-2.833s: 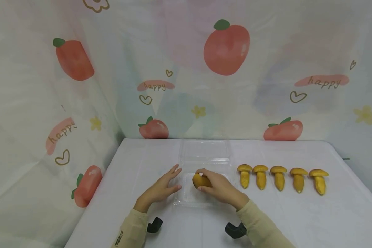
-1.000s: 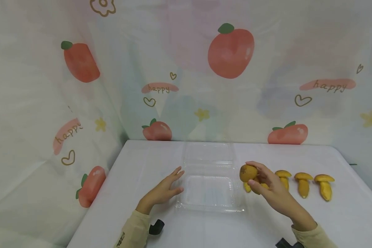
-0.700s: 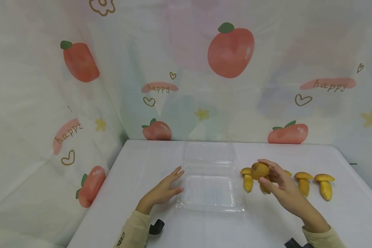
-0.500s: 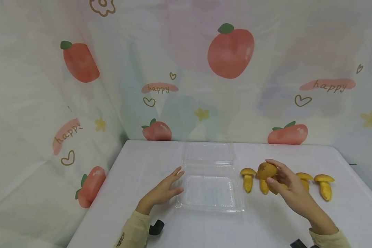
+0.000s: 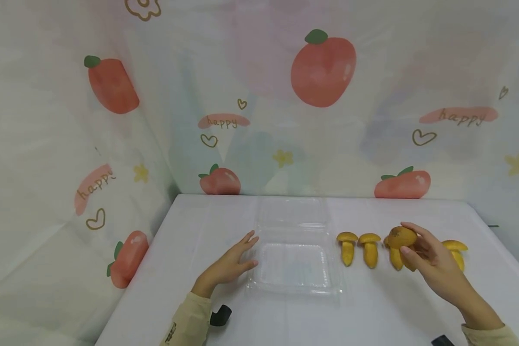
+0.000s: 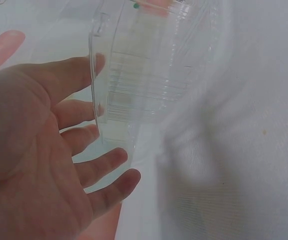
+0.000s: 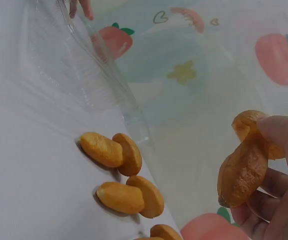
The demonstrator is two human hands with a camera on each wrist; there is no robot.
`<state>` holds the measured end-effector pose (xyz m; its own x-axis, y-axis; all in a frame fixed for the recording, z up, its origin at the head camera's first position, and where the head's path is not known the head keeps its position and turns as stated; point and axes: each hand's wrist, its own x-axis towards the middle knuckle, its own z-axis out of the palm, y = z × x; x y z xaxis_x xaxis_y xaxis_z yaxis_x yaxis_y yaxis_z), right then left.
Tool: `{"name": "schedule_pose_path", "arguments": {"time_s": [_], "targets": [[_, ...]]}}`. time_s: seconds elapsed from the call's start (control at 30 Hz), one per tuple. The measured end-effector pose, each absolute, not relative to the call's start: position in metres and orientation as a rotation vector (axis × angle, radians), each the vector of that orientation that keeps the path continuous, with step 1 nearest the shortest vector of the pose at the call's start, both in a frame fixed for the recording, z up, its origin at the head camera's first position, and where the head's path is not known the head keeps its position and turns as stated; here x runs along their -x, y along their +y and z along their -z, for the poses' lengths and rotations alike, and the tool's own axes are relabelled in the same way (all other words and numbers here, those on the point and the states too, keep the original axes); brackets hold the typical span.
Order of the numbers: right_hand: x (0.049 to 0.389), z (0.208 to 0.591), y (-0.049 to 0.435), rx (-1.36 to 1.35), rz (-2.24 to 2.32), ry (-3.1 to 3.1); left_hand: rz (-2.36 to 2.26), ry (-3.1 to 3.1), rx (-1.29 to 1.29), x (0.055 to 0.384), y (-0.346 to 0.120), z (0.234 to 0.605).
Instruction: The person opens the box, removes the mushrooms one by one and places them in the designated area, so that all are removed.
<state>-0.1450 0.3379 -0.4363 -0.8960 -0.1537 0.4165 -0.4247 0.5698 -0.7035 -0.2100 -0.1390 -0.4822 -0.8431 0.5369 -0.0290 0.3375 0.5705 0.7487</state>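
Note:
My right hand (image 5: pixel 434 262) pinches a yellow-brown mushroom (image 5: pixel 403 237) by its cap between thumb and fingers, above a row of similar mushrooms. In the right wrist view the held mushroom's stem (image 7: pixel 244 172) points down, away from the fingers. Parts of the row are hidden behind the hand and what it holds. The clear plastic clamshell box (image 5: pixel 291 292) lies unfolded at the middle of the table, its lid (image 5: pixel 290 211) laid back towards the wall. At the box's left side is my left hand (image 5: pixel 227 265), fingers spread, fingertips right at the rim in the left wrist view.
Mushrooms (image 5: pixel 370 250) lie in a row right of the box, caps towards the back wall. A white cloth covers the table (image 5: pixel 199 221). A fruit-print backdrop (image 5: pixel 259 72) rises behind it and at the left. A black fitting (image 5: pixel 221 315) shows below the left wrist.
My right hand has carried the mushroom out from over the box and rightwards along the row, covering different mushrooms as it passes. The left hand stays beside the box.

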Motion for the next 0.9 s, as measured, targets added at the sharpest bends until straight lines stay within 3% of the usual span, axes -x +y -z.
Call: {"name": "schedule_pose_path", "arguments": {"time_s": [0.9], "targets": [[0.143, 0.448, 0.374, -0.359, -1.131, -2.512, -1.187, 2.521, -0.710, 0.213, -0.139, 0.483]]}}
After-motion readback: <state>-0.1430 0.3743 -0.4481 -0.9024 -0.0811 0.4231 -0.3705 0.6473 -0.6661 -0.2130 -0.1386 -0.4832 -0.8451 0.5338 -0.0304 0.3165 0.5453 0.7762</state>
